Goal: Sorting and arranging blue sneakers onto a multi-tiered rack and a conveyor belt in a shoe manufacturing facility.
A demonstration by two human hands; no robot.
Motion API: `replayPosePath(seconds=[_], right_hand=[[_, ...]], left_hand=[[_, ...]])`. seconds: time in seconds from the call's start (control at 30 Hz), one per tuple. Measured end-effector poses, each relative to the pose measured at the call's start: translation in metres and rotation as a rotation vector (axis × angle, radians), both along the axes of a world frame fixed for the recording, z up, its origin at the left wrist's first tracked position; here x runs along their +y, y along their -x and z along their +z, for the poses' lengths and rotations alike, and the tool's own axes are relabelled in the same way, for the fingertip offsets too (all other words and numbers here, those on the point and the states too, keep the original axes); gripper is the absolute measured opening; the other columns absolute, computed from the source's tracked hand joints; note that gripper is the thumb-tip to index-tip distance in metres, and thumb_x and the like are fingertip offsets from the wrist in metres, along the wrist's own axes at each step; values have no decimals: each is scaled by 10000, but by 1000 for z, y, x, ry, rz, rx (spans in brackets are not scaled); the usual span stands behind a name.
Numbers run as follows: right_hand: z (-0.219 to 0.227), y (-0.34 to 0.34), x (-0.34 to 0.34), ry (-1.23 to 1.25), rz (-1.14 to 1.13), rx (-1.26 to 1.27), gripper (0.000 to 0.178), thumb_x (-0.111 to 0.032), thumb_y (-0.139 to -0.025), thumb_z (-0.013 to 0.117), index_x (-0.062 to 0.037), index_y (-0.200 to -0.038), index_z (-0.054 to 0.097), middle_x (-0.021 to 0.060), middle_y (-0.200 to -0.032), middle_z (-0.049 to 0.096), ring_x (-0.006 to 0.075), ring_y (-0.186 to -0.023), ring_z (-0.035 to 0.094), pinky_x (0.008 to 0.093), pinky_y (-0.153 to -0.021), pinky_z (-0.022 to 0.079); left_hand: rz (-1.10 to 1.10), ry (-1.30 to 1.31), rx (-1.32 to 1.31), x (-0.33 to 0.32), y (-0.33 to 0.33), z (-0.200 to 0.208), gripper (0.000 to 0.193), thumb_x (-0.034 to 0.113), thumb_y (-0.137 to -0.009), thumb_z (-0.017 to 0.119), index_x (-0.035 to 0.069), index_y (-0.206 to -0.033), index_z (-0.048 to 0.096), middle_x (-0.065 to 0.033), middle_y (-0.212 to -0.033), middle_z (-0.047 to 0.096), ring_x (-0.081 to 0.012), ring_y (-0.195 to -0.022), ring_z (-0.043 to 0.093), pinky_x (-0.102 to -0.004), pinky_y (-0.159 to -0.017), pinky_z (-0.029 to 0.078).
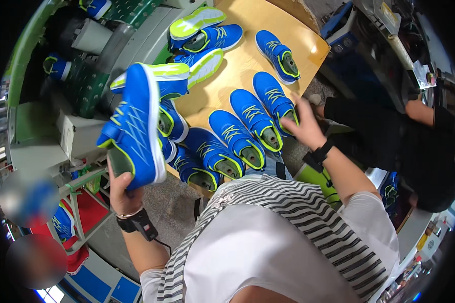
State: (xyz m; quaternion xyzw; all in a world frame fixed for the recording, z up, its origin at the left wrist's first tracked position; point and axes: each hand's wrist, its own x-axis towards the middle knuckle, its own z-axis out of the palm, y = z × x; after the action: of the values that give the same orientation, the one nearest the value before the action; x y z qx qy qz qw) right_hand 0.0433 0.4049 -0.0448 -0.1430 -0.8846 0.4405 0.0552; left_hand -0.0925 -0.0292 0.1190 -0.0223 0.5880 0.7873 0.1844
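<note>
My left hand [124, 194] grips a blue sneaker [140, 121] by its heel, raised at the left with the toe up and its white sole edge facing right. The shoe has lime lining and pale zigzag laces. My right hand [308, 126] has its thumb and fingers spread at the heel of another blue sneaker [270, 93] on the table; firm contact cannot be made out. Beside that shoe stand more matching sneakers, among them one sneaker [246, 113] and another sneaker [232, 132], in a slanting row with heels toward me.
A wooden table [202, 103] bears the shoes. At its far left, several sneakers lie piled, some showing lime-and-white soles [197, 22]. One sneaker [278, 55] stands apart at the far right. A green-and-grey machine [131, 35] borders the left; a person in black [414, 146] is at the right.
</note>
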Motion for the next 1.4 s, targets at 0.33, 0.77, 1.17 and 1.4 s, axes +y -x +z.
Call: replayPosePath(seconds=[0.33,0.77,1.17,1.4], right_hand=[[84,76,-16,455,-81,253,636,-39,-918,645,15,-1490,370,148,-1417,502,218,-1284,500,342,-1091,381],[121,440,-198,62,113,611,796,-311,-854,740,-136,-1514,330,284,-1498,366,440,-1384,373,474,-1137,335],[22,-42,-47,-55,73,131,192,-2,-879,629,-28,-1066,656,132,-1077,629,317,-972,619,366,-840,509],[-39,-38,30,16,-465,152,263,-95,-934,628,-29,-1186,593,124,-1112,567,239,-966,562,310,-851,471]], left_hand=[[354,-169,241,-9,69,43,797,28,-840,635,44,-1532,239,-127,-1271,576,-229,-1073,631,-382,-943,518],[822,879,510,-28,241,-20,860,380,-880,723,-47,-1490,292,-310,-1509,312,-448,-1396,313,-457,-1157,280],[99,999,504,2,-25,-76,309,61,-895,641,54,-1203,622,-171,-1518,329,-354,-1348,401,-441,-1111,332],[-68,1008,708,54,-25,-62,280,42,-895,619,35,-1176,630,-165,-1491,372,-337,-1322,428,-440,-1098,350]])
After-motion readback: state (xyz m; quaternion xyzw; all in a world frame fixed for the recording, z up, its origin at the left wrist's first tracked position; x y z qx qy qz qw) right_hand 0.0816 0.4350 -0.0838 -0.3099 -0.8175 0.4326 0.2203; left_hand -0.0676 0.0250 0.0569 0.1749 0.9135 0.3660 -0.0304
